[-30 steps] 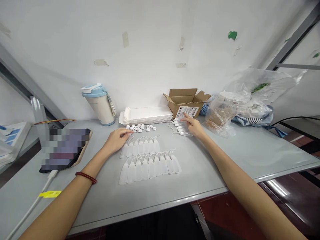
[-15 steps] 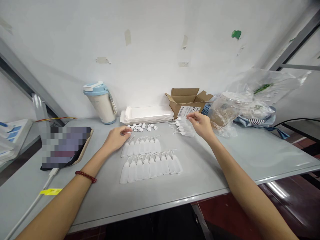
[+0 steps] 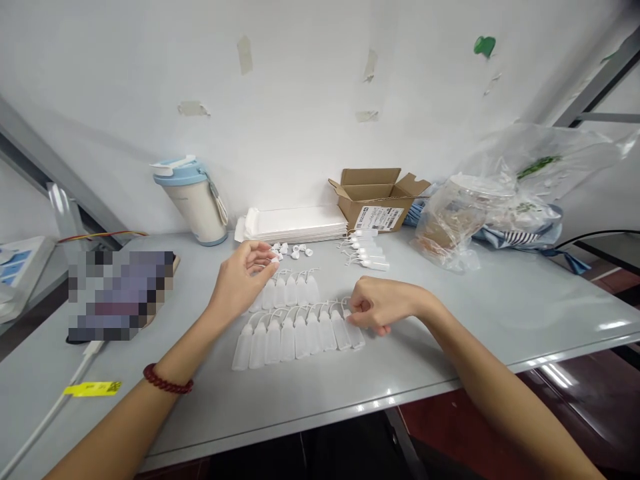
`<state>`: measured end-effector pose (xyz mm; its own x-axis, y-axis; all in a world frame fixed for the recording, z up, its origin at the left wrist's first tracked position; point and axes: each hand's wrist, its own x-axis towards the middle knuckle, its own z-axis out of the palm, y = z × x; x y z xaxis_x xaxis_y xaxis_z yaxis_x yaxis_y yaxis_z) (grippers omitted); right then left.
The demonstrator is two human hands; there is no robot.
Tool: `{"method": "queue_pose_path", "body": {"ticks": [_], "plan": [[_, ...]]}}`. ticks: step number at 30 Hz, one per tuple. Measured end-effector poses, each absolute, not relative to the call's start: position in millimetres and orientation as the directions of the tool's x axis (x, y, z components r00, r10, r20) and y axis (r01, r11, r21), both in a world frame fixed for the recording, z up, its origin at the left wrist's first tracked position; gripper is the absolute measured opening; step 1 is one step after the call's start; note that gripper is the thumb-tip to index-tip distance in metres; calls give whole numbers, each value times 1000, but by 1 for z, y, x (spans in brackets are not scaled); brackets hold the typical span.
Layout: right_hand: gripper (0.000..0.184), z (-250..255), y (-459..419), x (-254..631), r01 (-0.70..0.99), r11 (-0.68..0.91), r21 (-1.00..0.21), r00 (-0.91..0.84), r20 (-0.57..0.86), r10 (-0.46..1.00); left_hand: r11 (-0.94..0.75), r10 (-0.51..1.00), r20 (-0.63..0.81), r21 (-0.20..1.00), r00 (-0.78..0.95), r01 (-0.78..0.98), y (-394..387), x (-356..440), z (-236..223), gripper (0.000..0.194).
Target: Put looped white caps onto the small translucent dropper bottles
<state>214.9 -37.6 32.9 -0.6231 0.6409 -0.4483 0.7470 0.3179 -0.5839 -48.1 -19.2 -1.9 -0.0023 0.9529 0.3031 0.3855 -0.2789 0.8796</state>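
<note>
1. The right hand (image 3: 380,307) lies curled over the right end of the front row of translucent squeeze bottles (image 3: 295,340). Its fingers (image 3: 356,308) are narrowly closed at the neck of the last bottle, and whether they grip it cannot be told.
2. The left hand (image 3: 240,283) is raised above the worktop (image 3: 475,320), fingers curved, with the thumb and forefinger close together. It hangs over the left end of the back row of squeeze bottles (image 3: 290,292) and near the small white caps (image 3: 287,251). A white speck shows at the fingertips, too small to tell whether it is held.
3. Both rows lie flat and side by side on the worktop, with thin white tethers looping from their necks. The back row sits just behind the front row.
4. A short cluster of bottles (image 3: 367,250) lies sideways further back, to the right of the caps, stacked in a narrow column.
5. Behind the caps is a stack of white trays (image 3: 295,223). To its right stands an open cardboard box (image 3: 375,200) with a printed label (image 3: 379,218).
6. Further right, a crumpled clear plastic bag (image 3: 500,193) sits against blue striped cloth (image 3: 520,240).
7. To the left stand a pale blue-lidded tumbler (image 3: 193,203) and a pixelated flat object (image 3: 120,297).
8. A red bead bracelet (image 3: 167,380) circles the left wrist.
</note>
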Motion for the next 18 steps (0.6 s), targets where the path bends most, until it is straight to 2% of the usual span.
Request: {"method": "queue_pose_path", "body": {"ticks": [6, 10, 12, 15, 18], "plan": [[31, 28, -31, 215, 805, 308, -507, -563, -490, 665, -282, 954, 300, 858, 27, 429, -24, -44, 0, 28], [29, 29, -25, 219, 768, 301, -565, -578, -411, 705, -271, 959, 276, 832, 63, 484, -27, -42, 0, 24], [28, 31, -24, 219, 715, 328, -617, -590, -281, 757, -279, 959, 272, 851, 81, 446, -30, -39, 2, 26], [21, 25, -23, 213, 603, 427, -673, -551, 35, 834, -274, 962, 257, 900, 97, 338, -34, -34, 4, 30], [15, 9, -20, 205, 546, 549, -633, -480, 301, 824, -253, 967, 230, 920, 113, 300, -36, -30, 4, 31]]}}
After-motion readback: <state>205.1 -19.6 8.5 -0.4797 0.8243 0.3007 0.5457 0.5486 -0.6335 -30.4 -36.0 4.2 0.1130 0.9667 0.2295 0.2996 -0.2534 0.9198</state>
